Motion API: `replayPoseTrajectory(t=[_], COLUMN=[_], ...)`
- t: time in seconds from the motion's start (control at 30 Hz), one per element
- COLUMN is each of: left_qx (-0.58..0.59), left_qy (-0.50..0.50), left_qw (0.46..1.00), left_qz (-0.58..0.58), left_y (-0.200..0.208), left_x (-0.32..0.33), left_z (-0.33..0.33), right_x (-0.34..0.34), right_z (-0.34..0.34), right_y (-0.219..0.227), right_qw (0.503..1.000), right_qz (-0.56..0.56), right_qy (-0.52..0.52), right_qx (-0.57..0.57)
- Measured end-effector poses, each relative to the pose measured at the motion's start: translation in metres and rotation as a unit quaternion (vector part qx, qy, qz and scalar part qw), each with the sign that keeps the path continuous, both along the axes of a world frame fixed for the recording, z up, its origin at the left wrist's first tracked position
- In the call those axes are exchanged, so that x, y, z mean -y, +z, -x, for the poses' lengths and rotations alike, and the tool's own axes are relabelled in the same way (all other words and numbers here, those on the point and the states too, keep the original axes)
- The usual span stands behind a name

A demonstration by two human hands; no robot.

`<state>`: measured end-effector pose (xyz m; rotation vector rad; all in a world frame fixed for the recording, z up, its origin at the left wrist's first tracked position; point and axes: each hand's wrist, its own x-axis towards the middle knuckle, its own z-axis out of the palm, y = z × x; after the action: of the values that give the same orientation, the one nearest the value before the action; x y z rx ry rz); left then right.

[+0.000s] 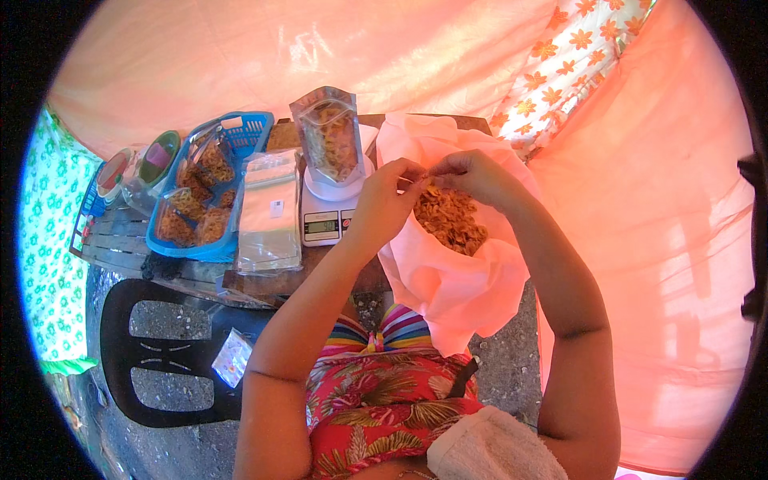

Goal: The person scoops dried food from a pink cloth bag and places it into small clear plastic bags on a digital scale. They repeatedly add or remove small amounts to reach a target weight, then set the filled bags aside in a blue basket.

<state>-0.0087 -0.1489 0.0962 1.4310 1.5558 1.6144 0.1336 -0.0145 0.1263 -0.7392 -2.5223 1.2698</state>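
Observation:
My left hand (392, 192) and my right hand (476, 176) meet fingertip to fingertip over a heap of brown fried chips (454, 226). Both are closed in a pinch; whatever small thing they hold is too small to make out. The chips lie in a hollow lined with pink cloth (436, 292), and the cloth hides what supports it. Just left of my left hand, a clear-fronted stand-up pouch (330, 136) partly filled with chips stands upright on a white kitchen scale (324, 228). The scale's display is lit.
A stack of flat, empty-looking pouches (270, 208) lies beside the scale. Farther left, a blue plastic basket (212, 254) holds several filled bags. Plastic tubs (160, 156) stand at the far left of the wooden table (120, 240). A black chair (116, 352) is at the near left.

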Motion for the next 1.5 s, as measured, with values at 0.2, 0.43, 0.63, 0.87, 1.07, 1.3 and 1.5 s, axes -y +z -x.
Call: replayPoseTrajectory(t=[0.2, 0.43, 0.63, 0.87, 1.07, 1.3, 1.5], left_qx=[-0.108, -0.158, -0.278, -0.475, -0.415, -0.337, -0.392], left_qy=[0.021, 0.048, -0.043, -0.186, -0.173, -0.160, 0.060], left_qw=[0.994, 0.985, 0.959, 0.851, 0.883, 0.925, 0.918], left_qz=[-0.003, -0.041, -0.025, 0.120, 0.138, 0.070, 0.004], left_y=[0.024, 0.045, 0.005, -0.038, -0.049, 0.029, 0.123], left_x=[-0.005, -0.001, -0.031, -0.072, -0.081, -0.062, -0.011], left_z=[0.016, 0.036, 0.002, -0.031, -0.026, 0.009, 0.098], right_x=[-0.005, -0.050, -0.040, -0.033, -0.052, -0.042, -0.044], right_z=[-0.018, -0.032, -0.035, -0.053, -0.055, -0.041, -0.023], right_y=[0.001, -0.043, -0.057, -0.005, -0.024, -0.071, -0.007], right_qw=[0.987, 0.963, 0.973, 0.977, 0.963, 0.956, 0.934], right_qz=[0.127, -0.054, -0.046, -0.029, -0.197, 0.035, -0.280], right_qy=[-0.047, -0.090, -0.138, -0.181, -0.120, -0.286, -0.107], right_qx=[-0.083, 0.248, 0.182, 0.105, 0.141, 0.059, 0.193])
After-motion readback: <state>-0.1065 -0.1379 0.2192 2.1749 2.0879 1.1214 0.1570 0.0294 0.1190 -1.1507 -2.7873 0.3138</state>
